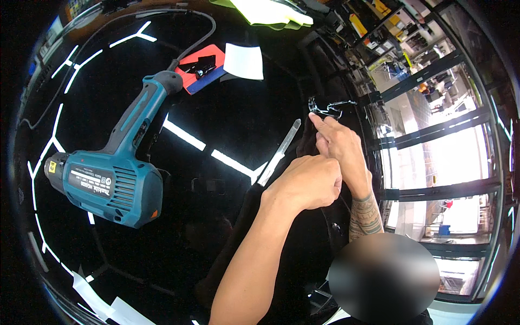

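My left hand [306,181] is closed in a fist, back upward, over the glossy black surface [211,244]. Whatever lies inside its fingers is hidden. Just beyond it is my right hand [342,149], with a patterned forearm, its index finger reaching forward and its other fingers curled in. That fingertip meets or nearly meets a shiny, crumpled dark patch [330,111], perhaps loose film. Left of both hands, a pale narrow strip [279,154] shows on the black surface; I cannot tell whether it is an object or a reflection.
A teal heat gun [116,179] lies at left, its cord [208,35] curving away behind. Farther back are a red and blue flat piece [208,78] with black scraps, a white card [244,62] and a yellow-green cloth [265,13]. White sheets [108,306] lie at lower left.
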`<control>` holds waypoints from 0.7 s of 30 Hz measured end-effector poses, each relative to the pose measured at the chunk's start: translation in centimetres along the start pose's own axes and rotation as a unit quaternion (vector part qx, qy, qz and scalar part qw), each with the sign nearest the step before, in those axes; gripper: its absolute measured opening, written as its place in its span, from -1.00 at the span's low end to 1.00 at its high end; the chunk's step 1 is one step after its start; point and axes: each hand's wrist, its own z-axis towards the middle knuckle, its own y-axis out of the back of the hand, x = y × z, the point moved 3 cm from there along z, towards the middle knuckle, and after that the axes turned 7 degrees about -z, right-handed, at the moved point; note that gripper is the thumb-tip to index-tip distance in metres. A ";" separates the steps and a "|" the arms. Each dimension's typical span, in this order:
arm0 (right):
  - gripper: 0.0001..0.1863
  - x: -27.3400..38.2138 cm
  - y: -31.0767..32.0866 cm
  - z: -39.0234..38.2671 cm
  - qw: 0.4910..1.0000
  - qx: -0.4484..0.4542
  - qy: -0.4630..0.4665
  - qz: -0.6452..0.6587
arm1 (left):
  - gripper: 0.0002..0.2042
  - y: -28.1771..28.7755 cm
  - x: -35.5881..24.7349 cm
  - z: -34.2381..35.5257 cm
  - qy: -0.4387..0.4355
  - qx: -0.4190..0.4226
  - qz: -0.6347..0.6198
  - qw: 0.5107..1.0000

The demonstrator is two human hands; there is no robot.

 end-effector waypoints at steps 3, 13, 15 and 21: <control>-0.53 0.1 -0.4 0.5 0.998 -0.007 -0.027 0.054 | -0.86 0.3 0.0 -0.3 -0.008 0.019 -0.048 0.999; -0.47 2.2 -1.3 2.9 0.995 0.004 -0.094 0.014 | -0.83 2.2 0.0 -1.3 0.057 0.084 -0.109 0.989; -0.45 2.5 -0.3 3.8 0.984 0.080 -0.157 0.035 | -0.81 2.2 0.3 -1.1 0.042 0.082 -0.106 0.990; -0.54 1.8 -0.8 5.0 0.986 0.050 -0.153 0.044 | -0.80 2.8 0.4 -1.0 0.099 0.081 -0.174 0.976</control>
